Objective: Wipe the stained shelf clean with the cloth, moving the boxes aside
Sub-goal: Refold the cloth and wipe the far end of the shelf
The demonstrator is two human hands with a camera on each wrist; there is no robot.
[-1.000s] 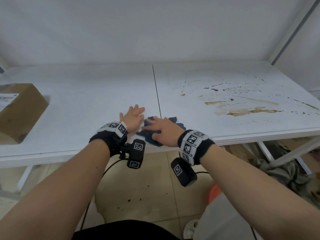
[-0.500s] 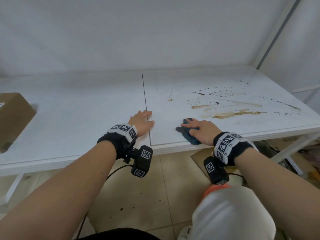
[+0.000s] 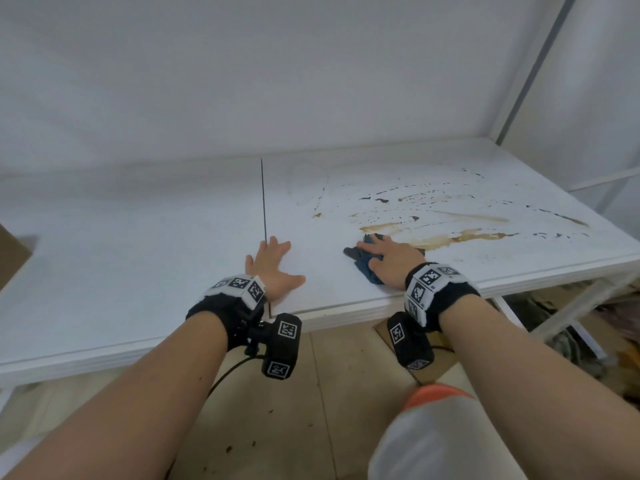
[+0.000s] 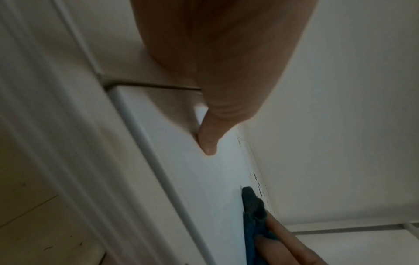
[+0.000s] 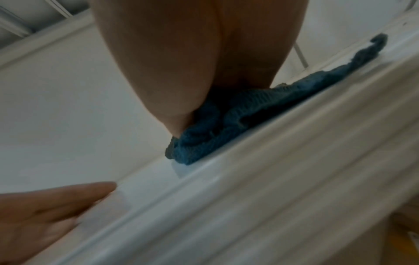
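Note:
The white shelf (image 3: 138,265) has brown and dark stains (image 3: 436,237) across its right half. A crumpled dark blue cloth (image 3: 363,261) lies at the stains' near left edge, close to the shelf's front lip. My right hand (image 3: 389,254) presses flat on top of the cloth, fingers stretched forward. In the right wrist view the palm (image 5: 192,53) bears down on the bunched cloth (image 5: 226,122). My left hand (image 3: 273,268) rests flat on bare shelf by the dark seam, fingers spread and holding nothing. The left wrist view shows its thumb (image 4: 208,143) on the board and the cloth (image 4: 251,202) beyond.
A cardboard box (image 3: 8,254) shows only as a corner at the far left edge. A dark seam (image 3: 263,202) splits the two shelf boards. A grey upright post (image 3: 533,71) stands at the back right. Clutter (image 3: 571,323) lies under the shelf's right end.
My right hand has slid the cloth rightward and forward to the edge of the brown stains. The left hand came off the cloth and stays flat by the seam.

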